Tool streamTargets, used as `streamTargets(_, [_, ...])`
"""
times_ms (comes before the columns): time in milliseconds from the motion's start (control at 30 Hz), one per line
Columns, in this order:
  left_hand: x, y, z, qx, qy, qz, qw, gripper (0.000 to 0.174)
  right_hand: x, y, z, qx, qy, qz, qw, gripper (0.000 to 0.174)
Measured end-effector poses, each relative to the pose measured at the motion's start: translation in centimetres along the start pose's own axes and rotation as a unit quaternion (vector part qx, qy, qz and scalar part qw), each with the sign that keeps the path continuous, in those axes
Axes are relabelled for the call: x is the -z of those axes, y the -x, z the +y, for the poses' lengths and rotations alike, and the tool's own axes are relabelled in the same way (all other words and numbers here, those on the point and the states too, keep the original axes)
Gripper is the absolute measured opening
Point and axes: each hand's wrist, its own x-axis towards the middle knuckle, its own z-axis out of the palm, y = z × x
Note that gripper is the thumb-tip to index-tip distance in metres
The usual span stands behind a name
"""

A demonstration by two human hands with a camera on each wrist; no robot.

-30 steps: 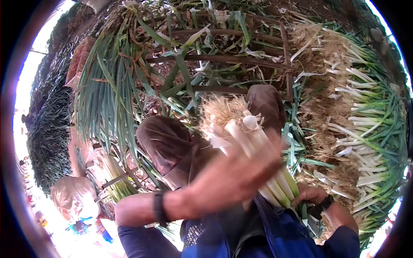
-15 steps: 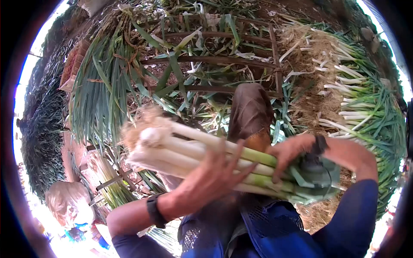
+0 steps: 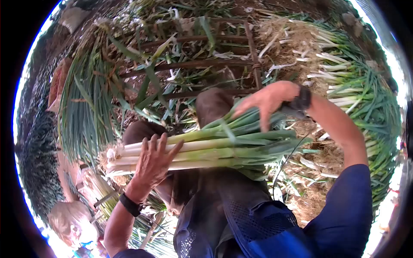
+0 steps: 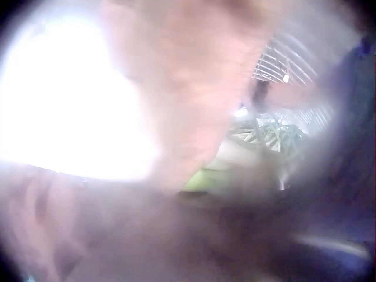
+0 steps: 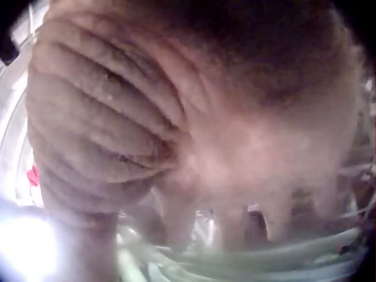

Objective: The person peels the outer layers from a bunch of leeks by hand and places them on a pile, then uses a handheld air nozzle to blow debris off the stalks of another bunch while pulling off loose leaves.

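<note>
A bundle of leeks lies sideways across the person's lap, pale roots to the left and green leaves to the right. The left hand rests over the white stalks near the root end, its fingers extended across them. Over the leafy end is the right hand, its fingers spread and pointing down at the leaves. Seen from the right wrist, the fingers of that hand reach down to green leaves. The left wrist view is blurred, with the hand large in front of part of a stalk.
Rows of leeks lie along the right side, roots inward. A wooden frame stands beyond the knees among loose leaves. Long green leaves hang at the left, above a smaller bundle and a pale sack.
The bundle has swung from upright to sideways and lies lower, more level. The left hand has moved left along the stalks; the right hand has let go of the stalks and moved up over the leaves.
</note>
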Motion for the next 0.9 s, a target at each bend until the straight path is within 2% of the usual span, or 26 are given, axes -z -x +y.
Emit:
streamTargets(33, [0.2,-0.2,-0.4,-0.001,0.015,-0.006,1.0,0.076,-1.3,4.1,-0.8,-0.106,0.081,0.073,0.988,0.092])
streamTargets(67, [0.2,-0.4,-0.8,-0.011,0.03,0.009,0.999,0.08,-2.7,8.1,2.0,-0.062,0.112,0.109,0.986,0.079])
streamTargets(100, [0.1,-0.7,-1.2,-0.018,0.034,0.019,0.999,0.083,-3.9,10.6,1.7,-0.16,0.074,0.154,0.972,0.067])
streamTargets(167, [0.4,-1.2,-1.8,-0.023,0.04,-0.002,0.999,0.085,-9.2,16.5,6.4,-0.064,-0.01,0.264,0.962,0.063])
streamTargets(200, [0.3,-1.4,-1.9,-0.017,0.052,-0.024,0.998,0.093,-12.1,16.4,5.1,-0.056,-0.038,0.308,0.949,0.061])
streamTargets(233, [0.3,-1.8,-2.0,-0.017,0.063,-0.044,0.997,0.101,-15.5,14.5,2.8,-0.052,-0.065,0.356,0.931,0.059])
streamTargets(267, [0.7,-2.4,-1.9,-0.018,0.062,-0.059,0.996,0.103,-19.6,11.9,1.6,0.076,-0.109,0.387,0.913,0.058])
streamTargets(333, [0.7,-3.2,-2.3,-0.033,0.064,-0.06,0.996,0.105,-20.4,5.2,-6.5,-0.012,-0.269,0.252,0.929,0.058])
streamTargets(367, [0.6,-3.6,-2.7,-0.048,0.069,-0.051,0.995,0.105,-23.6,0.5,-5.4,0.043,-0.187,0.291,0.937,0.061])
streamTargets(400, [1.0,-4.3,-2.9,-0.039,0.072,-0.068,0.994,0.104,-25.2,-3.1,-4.7,0.082,-0.173,0.308,0.932,0.066])
streamTargets(433, [2.4,-5.0,-3.0,-0.065,0.094,-0.047,0.992,0.097,-25.9,-6.6,-5.1,0.081,-0.172,0.321,0.928,0.066])
streamTargets(500, [3.4,-6.1,-3.0,-0.061,0.111,-0.086,0.988,0.094,-26.3,-10.8,-4.9,0.041,-0.35,0.331,0.875,0.072])
streamTargets(533, [3.5,-6.6,-3.0,-0.057,0.109,-0.104,0.987,0.093,-25.9,-11.2,-3.9,0.042,-0.349,0.338,0.873,0.072])
streamTargets(567, [3.7,-7.1,-3.0,-0.062,0.105,-0.101,0.987,0.093,-25.4,-11.5,-2.7,0.16,-0.515,0.291,0.791,0.069])
streamTargets(600, [3.9,-7.4,-2.7,-0.063,0.108,-0.111,0.986,0.093,-24.9,-11.5,-2.2,0.271,-0.653,0.226,0.67,0.067])
streamTargets(633, [4.1,-7.7,-2.4,-0.064,0.112,-0.122,0.984,0.093,-24.5,-11.9,-2.1,0.274,-0.65,0.229,0.67,0.067])
streamTargets(700, [3.9,-7.9,-2.0,-0.062,0.11,-0.119,0.985,0.093,-23.4,-13.4,-2.4,0.147,-0.704,0.154,0.677,0.068])
streamTargets(733, [3.3,-7.8,-1.9,-0.077,0.104,-0.103,0.986,0.093,-23.5,-15.7,-3.1,0.215,-0.682,0.277,0.642,0.064])
streamTargets(767, [2.9,-7.7,-1.9,-0.094,0.097,-0.088,0.987,0.093,-23.9,-16.0,-1.8,0.219,-0.681,0.279,0.641,0.064])
streamTargets(833, [3.1,-7.5,-0.8,-0.112,0.079,-0.082,0.987,0.095,-23.9,-13.9,-1.0,0.425,-0.779,0.282,0.365,0.058])
streamTargets(867, [3.4,-7.2,-0.1,-0.114,0.084,-0.089,0.986,0.096,-24.4,-13.7,0.7,0.477,-0.838,0.144,0.223,0.064])
streamTargets(900, [3.5,-7.1,0.4,-0.116,0.089,-0.093,0.985,0.097,-25.0,-13.0,1.1,0.482,-0.835,0.144,0.222,0.064])
